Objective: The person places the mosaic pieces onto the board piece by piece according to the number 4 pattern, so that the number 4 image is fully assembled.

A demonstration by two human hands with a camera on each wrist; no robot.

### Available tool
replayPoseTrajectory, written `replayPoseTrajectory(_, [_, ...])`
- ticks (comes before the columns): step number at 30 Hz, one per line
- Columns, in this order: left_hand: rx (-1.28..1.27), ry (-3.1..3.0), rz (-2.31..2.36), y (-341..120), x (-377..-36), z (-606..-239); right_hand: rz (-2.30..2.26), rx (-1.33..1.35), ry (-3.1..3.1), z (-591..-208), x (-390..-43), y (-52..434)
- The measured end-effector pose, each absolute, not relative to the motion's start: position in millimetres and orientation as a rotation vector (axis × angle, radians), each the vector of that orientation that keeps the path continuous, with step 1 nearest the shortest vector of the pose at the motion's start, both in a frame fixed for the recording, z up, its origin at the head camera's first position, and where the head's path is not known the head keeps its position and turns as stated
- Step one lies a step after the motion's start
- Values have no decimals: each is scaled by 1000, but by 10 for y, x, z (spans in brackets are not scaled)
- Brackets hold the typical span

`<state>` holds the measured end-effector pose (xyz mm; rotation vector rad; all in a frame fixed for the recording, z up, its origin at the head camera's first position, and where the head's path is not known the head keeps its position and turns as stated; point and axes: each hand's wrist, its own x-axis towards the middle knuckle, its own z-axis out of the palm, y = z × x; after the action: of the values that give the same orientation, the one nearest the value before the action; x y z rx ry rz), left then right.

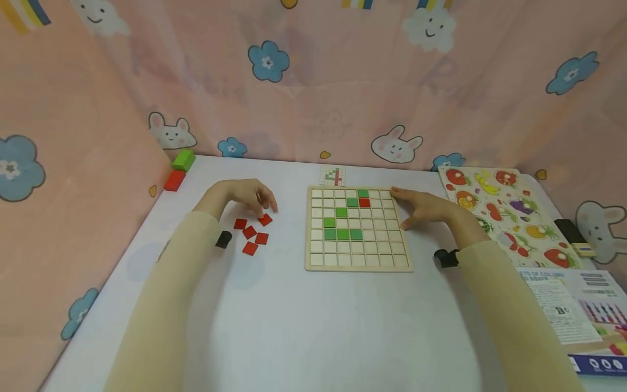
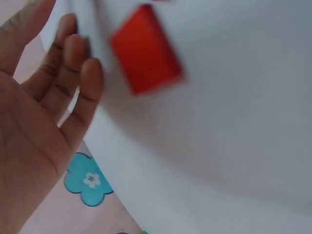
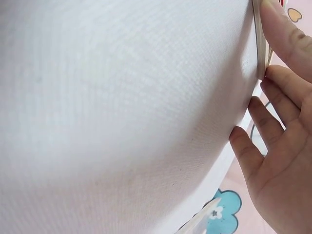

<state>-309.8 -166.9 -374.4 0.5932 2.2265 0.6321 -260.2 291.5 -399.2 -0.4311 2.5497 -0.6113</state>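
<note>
The left hand [image 1: 247, 197] hovers over a small cluster of red square tiles [image 1: 251, 233] on the white table [image 1: 294, 326], its fingers [image 2: 78, 63] loosely spread and holding nothing. The right hand [image 1: 426, 209] rests with straight fingers [image 3: 280, 29] against the right edge of the wooden grid board [image 1: 359, 228], which carries green tiles [image 1: 343, 234] and one red tile [image 1: 364, 202], just right of the cluster.

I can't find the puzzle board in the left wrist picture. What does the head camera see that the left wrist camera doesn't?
Only the head view shows the grid board with its green tiles, the right hand at its edge, and the fruit puzzle. Only the left wrist view shows the left hand's open palm up close. Both show the left hand and a red tile on the white table.
</note>
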Motion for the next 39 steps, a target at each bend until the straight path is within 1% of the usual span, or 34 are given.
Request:
replayPoseTrajectory(9, [608, 2238, 639, -1760, -3010, -3870, -607, -439, 2555, -3988, -2593, 2913])
replayPoseTrajectory(15, [599, 2307, 644, -1684, -3018, -3852, -608, -440, 2558, -3986, -2595, 2924])
replayPoseTrajectory(20, [598, 2414, 719, -1534, -3059, -3829, -633, -426, 2549, -3979, -2592, 2928])
replayPoseTrajectory(24, [608, 2467, 837, -1227, -3068, -3815, -661, -404, 2534, -3973, -2579, 2912])
replayPoseTrajectory(30, [678, 2498, 963, -530, -3011, -3808, -649, -410, 2533, -3980, -2574, 2898])
replayPoseTrajectory(35, [739, 2526, 986, 25, -2892, -3789, -650, -424, 2524, -3976, -2581, 2912])
replayPoseTrajectory(39, [754, 2566, 918, 341, -2816, -3818, -653, -424, 2520, -3968, -2586, 2913])
